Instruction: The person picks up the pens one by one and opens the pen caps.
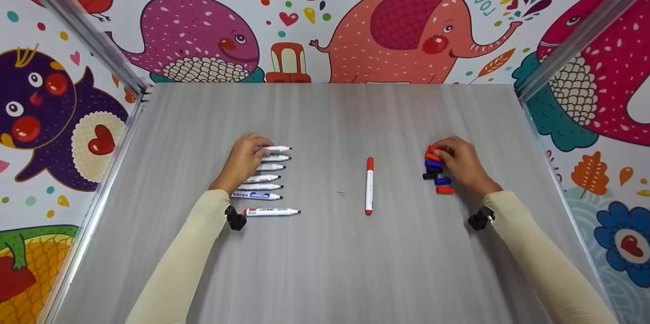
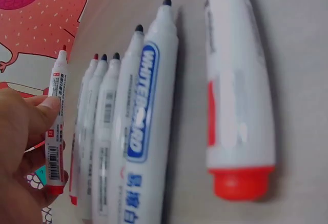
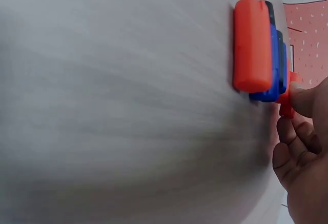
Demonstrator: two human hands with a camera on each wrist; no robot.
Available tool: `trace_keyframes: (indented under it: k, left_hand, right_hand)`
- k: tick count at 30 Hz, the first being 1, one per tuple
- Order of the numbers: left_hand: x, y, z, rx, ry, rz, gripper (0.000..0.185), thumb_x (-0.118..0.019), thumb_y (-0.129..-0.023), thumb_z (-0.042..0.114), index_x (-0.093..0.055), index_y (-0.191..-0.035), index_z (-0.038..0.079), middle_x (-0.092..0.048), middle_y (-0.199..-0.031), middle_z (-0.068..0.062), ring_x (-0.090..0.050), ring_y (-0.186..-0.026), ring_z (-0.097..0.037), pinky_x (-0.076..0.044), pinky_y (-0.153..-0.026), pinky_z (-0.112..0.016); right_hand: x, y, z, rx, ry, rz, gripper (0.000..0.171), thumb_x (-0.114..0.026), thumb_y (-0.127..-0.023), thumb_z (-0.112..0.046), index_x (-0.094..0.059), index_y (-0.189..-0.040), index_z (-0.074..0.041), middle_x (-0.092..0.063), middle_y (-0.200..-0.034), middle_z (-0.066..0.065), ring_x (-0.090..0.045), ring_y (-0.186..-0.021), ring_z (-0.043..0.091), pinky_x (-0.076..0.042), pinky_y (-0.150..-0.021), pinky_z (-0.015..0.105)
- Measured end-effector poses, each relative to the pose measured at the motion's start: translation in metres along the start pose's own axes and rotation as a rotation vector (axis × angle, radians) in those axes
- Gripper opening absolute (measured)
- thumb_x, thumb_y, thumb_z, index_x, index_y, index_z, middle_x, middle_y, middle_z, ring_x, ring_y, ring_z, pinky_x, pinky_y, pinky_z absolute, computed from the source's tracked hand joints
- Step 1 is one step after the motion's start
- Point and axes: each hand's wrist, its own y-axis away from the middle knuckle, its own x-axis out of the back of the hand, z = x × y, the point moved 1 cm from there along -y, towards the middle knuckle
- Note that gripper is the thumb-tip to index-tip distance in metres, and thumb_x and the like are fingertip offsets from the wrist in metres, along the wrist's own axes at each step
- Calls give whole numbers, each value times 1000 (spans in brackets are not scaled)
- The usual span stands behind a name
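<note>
My left hand (image 1: pixel 245 157) pinches an uncapped white whiteboard marker (image 2: pixel 54 157) with a red tip and red end, at the far end of a row of uncapped markers. In the left wrist view, black-tipped markers (image 2: pixel 136 126) lie side by side below it, while a separate marker (image 2: pixel 241 116) with a red end sits nearest the camera. On the right, my right hand (image 1: pixel 461 160) pinches a red cap (image 3: pixel 287 109) at the far end of a line of loose caps. Blue caps (image 1: pixel 443 181), black caps (image 1: pixel 429 176) and another red cap (image 1: pixel 445 190) lie closer.
Between the two groups, a capped red marker (image 1: pixel 369 184) lies lengthwise on the grey table (image 1: pixel 325 253). Small dark marks (image 1: pixel 340 193) show to its left. Patterned walls (image 1: pixel 304 19) and metal posts (image 1: pixel 584 34) bound the table.
</note>
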Motion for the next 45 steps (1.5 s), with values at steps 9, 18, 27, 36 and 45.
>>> trace_keyframes:
  k: [9,18,27,36,45]
  left_hand:
    - [-3,3,-21,-50,-19,38,15,-71,-101,-7,-82,-111,-4,-77,-112,-19,-68,-113,-40,-48,-108,-58]
    - [1,4,-11,24,-105,-44,18,-70,-104,-2,-82,-118,-4,-75,-121,-20,-62,-122,-42,-41,-109,-64]
    - [1,6,-7,76,-118,-59,28,-72,-106,6,-76,-131,-6,-69,-133,-23,-54,-132,-41,-34,-116,-63]
    - [-1,10,5,89,-93,-36,35,-74,-106,10,-73,-138,-4,-66,-139,-20,-51,-136,-38,-43,-116,-57]
    - [-13,16,27,12,-46,-15,37,-76,-104,9,-72,-139,-4,-65,-138,-19,-51,-137,-36,-46,-115,-53]
  right_hand:
    - [-1,-2,-1,27,8,0,16,-71,-103,7,-80,-116,8,-76,-110,24,-69,-102,38,-42,-88,11]
    - [0,0,-3,14,-16,-19,18,-68,-106,6,-80,-118,8,-75,-110,24,-67,-103,37,-42,-87,12]
    - [1,1,-6,-9,-6,-45,21,-67,-108,1,-79,-123,8,-73,-115,24,-67,-107,37,-43,-90,13]
    - [2,0,-18,13,-15,-40,23,-70,-108,-6,-78,-125,9,-73,-116,23,-65,-108,34,-44,-90,20]
    - [-5,2,-35,71,-53,-55,23,-72,-106,-3,-77,-124,11,-72,-119,24,-63,-116,39,-45,-94,17]
